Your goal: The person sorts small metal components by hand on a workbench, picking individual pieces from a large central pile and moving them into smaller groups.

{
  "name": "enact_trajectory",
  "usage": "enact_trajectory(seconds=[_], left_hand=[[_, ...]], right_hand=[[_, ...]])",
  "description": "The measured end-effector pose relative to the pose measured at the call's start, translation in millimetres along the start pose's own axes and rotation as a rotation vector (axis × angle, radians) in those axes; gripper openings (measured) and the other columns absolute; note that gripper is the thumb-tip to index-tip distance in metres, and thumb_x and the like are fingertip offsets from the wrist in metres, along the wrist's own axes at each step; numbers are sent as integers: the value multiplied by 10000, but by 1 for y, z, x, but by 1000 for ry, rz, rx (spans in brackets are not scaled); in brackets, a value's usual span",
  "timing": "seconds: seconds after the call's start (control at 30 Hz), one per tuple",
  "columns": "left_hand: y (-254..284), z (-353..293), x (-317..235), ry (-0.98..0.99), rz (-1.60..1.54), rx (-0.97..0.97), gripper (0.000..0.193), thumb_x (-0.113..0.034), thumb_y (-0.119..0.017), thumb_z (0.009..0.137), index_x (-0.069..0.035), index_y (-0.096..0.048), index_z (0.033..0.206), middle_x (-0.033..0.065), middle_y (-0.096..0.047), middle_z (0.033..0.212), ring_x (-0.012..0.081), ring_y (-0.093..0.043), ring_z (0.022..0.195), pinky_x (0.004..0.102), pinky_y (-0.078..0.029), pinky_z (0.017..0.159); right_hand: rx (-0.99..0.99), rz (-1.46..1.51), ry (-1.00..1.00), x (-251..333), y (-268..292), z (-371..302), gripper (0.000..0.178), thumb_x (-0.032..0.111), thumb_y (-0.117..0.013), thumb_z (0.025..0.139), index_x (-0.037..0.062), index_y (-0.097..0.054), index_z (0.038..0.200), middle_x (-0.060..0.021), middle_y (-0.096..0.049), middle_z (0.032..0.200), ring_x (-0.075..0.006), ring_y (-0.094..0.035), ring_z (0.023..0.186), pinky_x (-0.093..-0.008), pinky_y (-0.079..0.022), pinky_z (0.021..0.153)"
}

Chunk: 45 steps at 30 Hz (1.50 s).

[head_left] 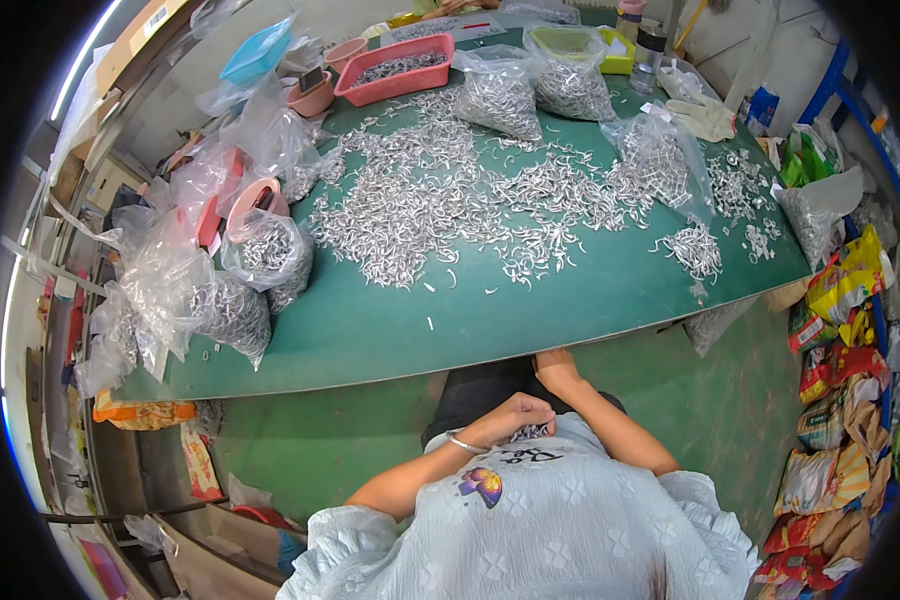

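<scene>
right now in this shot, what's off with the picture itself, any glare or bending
Head view: the rim goes black, and the green table's near edge bows; head view: a strip light burns white at upper left, glare streaks the clear bags, and the grey pieces at the left hand are too small to tell apart.

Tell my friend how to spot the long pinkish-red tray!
Find the green table, then look past the silvery metal pieces spread on it to the far side. There, just left of two plump clear bags, sits a pinkish-red tray holding more pieces. It is long and rectangular, while the pink bowls beside it are smaller and rounded.
</scene>
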<state>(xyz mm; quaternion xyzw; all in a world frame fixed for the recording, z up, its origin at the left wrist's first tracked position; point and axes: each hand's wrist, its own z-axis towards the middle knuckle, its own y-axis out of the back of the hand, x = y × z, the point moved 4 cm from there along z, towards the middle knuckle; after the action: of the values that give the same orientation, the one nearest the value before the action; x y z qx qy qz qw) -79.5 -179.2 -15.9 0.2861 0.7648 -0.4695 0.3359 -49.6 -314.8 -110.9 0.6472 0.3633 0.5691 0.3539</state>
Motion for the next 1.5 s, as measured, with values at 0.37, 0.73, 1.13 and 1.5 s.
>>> enact_trajectory(seconds=[0.37, 0.73, 1.13, 1.5], left_hand=[[3, -9, -1, 161, -618, -70, 286, -263, -534, 969, -63, -575, 768, 96, -558, 750, 153, -478, 609, 248, -344, 474], [7, -38, -37, 63, -1180, -104, 235, -182, -565, 947, -37, -507, 770, 78, -465, 749, 145, -420, 615, 233, -328, 438], [15, -65, -105, -98, -1322, -140, 222, -145, -533, 956, -50, -471, 765, 39, -400, 757, 115, -380, 628, 219, -320, 453], [63, -21, -188, -217, -1466, -117, 156, -128, -547, 933, -39, -471, 832, 58, -412, 808, 142, -403, 665, 248, -334, 491]], right_hand=[[254, 1342, -217, 33, 41, -77, 171, 58, -492, 979, 14, -630, 1070, -79, -674, 910, -132, -622, 763, -264, -481, 688], [616, 1892, -197, 65, 68, -75, 153, 142, -529, 987, 16, -601, 1034, -55, -623, 887, -140, -567, 802, -270, -451, 729], [290, 1179, 34, 68, 204, -17, 191, 31, -603, 914, -45, -655, 1082, -116, -689, 871, -154, -659, 770, -282, -535, 733], [-727, 613, 407, 48, 374, 314, 165, 48, -629, 870, -1, -683, 1018, -104, -713, 904, -149, -658, 757, -279, -514, 701]])
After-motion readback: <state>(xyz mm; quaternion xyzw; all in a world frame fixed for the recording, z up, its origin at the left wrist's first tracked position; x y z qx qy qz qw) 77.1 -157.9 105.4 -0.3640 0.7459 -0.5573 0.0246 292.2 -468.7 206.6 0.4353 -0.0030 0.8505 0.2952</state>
